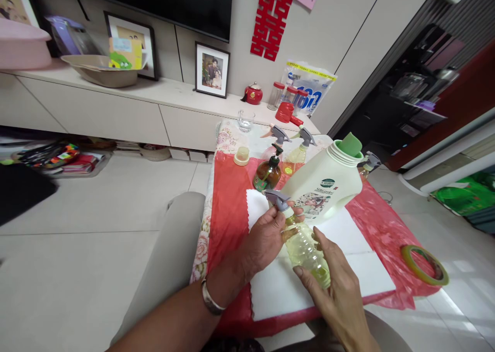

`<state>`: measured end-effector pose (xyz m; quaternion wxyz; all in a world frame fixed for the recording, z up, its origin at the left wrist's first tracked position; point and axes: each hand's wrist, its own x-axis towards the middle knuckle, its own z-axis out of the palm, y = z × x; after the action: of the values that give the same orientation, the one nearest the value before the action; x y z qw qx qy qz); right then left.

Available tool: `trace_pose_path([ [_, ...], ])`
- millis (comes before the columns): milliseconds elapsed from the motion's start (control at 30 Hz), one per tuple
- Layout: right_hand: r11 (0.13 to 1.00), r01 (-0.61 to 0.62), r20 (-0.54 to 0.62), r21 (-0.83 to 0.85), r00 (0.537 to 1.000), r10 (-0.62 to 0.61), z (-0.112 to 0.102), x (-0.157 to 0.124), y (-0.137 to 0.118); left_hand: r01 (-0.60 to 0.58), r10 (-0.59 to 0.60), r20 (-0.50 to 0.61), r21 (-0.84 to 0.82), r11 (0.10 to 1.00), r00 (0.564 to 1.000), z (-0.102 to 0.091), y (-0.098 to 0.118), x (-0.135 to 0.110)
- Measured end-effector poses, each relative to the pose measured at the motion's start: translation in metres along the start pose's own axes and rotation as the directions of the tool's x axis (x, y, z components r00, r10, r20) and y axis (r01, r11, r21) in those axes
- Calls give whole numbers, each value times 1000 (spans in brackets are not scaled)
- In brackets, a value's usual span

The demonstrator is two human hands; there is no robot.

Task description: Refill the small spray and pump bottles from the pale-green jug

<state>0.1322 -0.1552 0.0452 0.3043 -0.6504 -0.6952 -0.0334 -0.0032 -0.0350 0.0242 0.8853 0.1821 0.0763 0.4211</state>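
A clear spray bottle [305,249] of pale yellow liquid, with a grey trigger head [277,199], lies tilted between my hands over a white sheet [270,290]. My left hand [268,236] is closed around its neck, just under the trigger. Around the lower body of the bottle curves my right hand [336,285], thumb and index finger on either side; the other fingers are partly hidden. Just behind stands a large cream jug [325,181] with a green cap or scoop in its mouth. A brown pump bottle [267,172] is left of the jug.
More spray bottles [297,153] stand behind, near a glass mug [245,121] and a pale yellow cap [242,156]. A roll of tape [425,265] lies on the red plastic cover [228,202] at right. Behind the table runs a low cabinet [193,117] holding frames and jars.
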Motion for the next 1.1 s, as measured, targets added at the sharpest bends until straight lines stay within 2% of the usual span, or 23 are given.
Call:
trace_pose_path([
  [100,997,-43,-1,62,999,43,0,-3,3,8,-8,10,-4,1000,1000,-1,0,0],
  [167,978,-135,28,160,991,132,1,-6,7,15,-15,33,-17,1000,999,-2,0,-1],
  [233,910,-259,96,323,966,241,4,-8,12,24,-22,59,-33,999,998,-1,0,-1],
  [300,751,-371,188,546,928,322,9,-7,14,33,-29,75,-53,998,997,0,0,-2],
  [400,411,-474,306,779,859,412,19,-1,10,36,-28,94,-81,996,995,2,-1,-3],
  [433,341,-498,325,797,830,452,22,1,7,34,-25,97,-88,996,995,2,-2,-3],
  [467,314,-517,327,797,805,494,25,2,4,30,-20,99,-96,995,995,2,-2,-3],
  [533,358,-512,256,781,785,564,31,2,-2,9,2,92,-117,993,996,1,-2,-2],
  [633,554,-372,9,745,836,548,37,-6,-7,-58,61,15,-144,988,998,-1,0,2],
  [700,743,-283,-134,606,885,447,39,-13,-9,-107,99,-64,-146,983,993,-2,2,4],
  [767,926,-188,-230,327,935,271,39,-19,-10,-126,110,-110,-146,981,988,-2,5,6],
  [833,993,-86,-264,79,959,104,38,-22,-11,-109,95,-101,-146,983,990,-2,7,5],
  [867,997,-69,-266,42,961,78,37,-23,-12,-96,84,-84,-144,985,993,-1,7,4],
  [900,992,-97,-256,85,960,116,36,-23,-12,-83,74,-66,-140,987,995,0,8,3],
  [933,964,-167,-222,206,952,212,35,-24,-13,-71,65,-50,-133,989,997,1,8,2],
  [967,887,-268,-149,377,927,344,34,-23,-13,-61,57,-36,-128,990,998,1,8,1],
  [1000,740,-379,-28,556,881,472,34,-23,-13,-52,50,-21,-125,991,999,1,7,1],
  [1033,537,-477,132,696,820,557,33,-23,-13,-44,44,-7,-126,991,999,1,7,0],
  [1067,322,-552,298,769,756,582,34,-22,-13,-38,39,7,-127,991,999,0,6,0],
  [1100,155,-595,422,788,708,567,34,-22,-12,-35,38,19,-128,991,999,0,6,1],
])
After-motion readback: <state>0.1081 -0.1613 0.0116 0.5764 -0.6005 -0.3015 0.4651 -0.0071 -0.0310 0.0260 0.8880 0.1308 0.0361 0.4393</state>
